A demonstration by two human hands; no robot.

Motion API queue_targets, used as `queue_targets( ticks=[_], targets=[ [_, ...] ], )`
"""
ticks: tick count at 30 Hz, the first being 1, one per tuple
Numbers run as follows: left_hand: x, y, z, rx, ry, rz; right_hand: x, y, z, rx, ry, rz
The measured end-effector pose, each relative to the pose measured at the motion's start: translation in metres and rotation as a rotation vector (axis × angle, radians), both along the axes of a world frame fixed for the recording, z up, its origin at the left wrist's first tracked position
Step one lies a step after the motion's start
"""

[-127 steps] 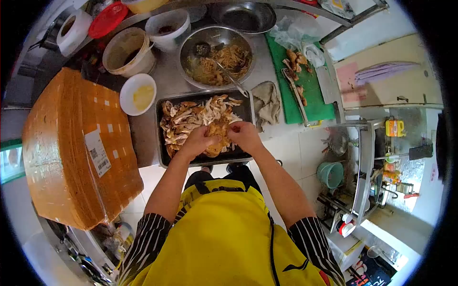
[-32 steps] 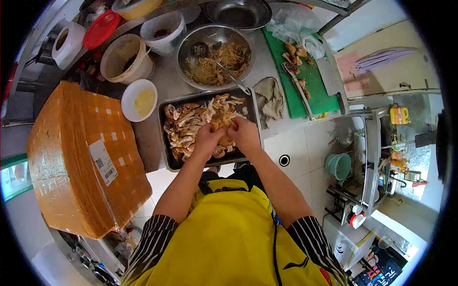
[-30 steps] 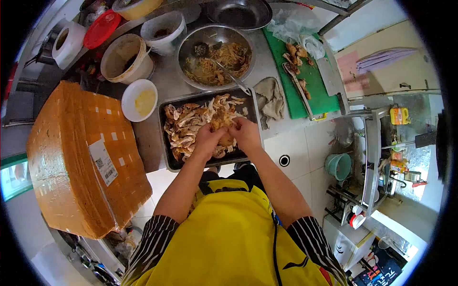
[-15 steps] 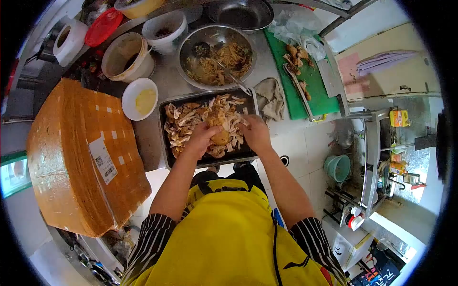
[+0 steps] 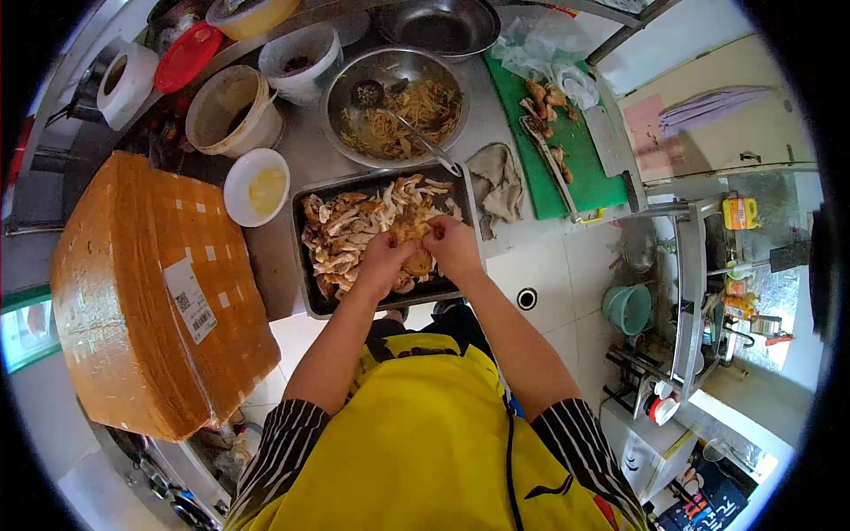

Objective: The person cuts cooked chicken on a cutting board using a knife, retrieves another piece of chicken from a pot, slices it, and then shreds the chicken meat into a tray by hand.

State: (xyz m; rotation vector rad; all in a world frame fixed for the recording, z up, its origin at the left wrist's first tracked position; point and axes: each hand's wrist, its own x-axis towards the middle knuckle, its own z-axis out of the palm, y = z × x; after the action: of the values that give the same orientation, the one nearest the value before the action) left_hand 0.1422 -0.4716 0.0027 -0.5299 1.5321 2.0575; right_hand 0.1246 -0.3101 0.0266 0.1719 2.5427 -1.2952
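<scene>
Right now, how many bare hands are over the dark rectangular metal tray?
2: left hand and right hand, at either side of the golden-brown meat piece.

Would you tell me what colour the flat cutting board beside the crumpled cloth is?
The cutting board is green, seen best in the head view.

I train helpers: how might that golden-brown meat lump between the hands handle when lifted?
The golden-brown meat lump is probably soft and tearable, given ragged pale shreds beside it; likely light, fitting between left hand and right hand.
</scene>
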Motion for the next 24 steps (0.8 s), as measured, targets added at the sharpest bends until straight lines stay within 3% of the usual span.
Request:
queue_targets(
  ticks=[1,5,8,9,12,15,18,21,24],
  targets=[
    [0.000,0.001,0.001,0.014,0.000,0.018,0.000,0.000,-0.004,-0.016,-0.018,-0.031],
    [-0.003,-0.006,0.011,0.254,-0.084,0.151,0.002,0.007,-0.005,-0.558,-0.144,-0.327],
    [-0.008,-0.019,0.015,0.181,-0.186,0.205,-0.004,0.023,-0.022,-0.461,-0.076,-0.378],
    [-0.008,-0.025,-0.001,0.225,-0.137,0.176,-0.003,0.032,-0.025,-0.188,-0.096,-0.249],
    [-0.009,-0.029,0.012,0.186,-0.066,0.069,0.000,0.038,-0.028,0.131,0.103,0.049],
    [-0.013,-0.024,0.029,0.107,-0.157,0.039,-0.003,0.017,0.000,0.019,0.276,0.024],
    [-0.014,-0.019,0.035,0.135,-0.148,0.015,-0.007,0.007,0.002,-0.208,0.016,0.101],
    [-0.013,-0.019,0.027,0.167,-0.136,0.004,-0.008,0.007,-0.009,-0.250,-0.077,0.073],
    [-0.011,-0.017,0.021,0.166,-0.141,-0.015,-0.009,0.005,0.013,-0.070,-0.033,0.117]
  ],
)
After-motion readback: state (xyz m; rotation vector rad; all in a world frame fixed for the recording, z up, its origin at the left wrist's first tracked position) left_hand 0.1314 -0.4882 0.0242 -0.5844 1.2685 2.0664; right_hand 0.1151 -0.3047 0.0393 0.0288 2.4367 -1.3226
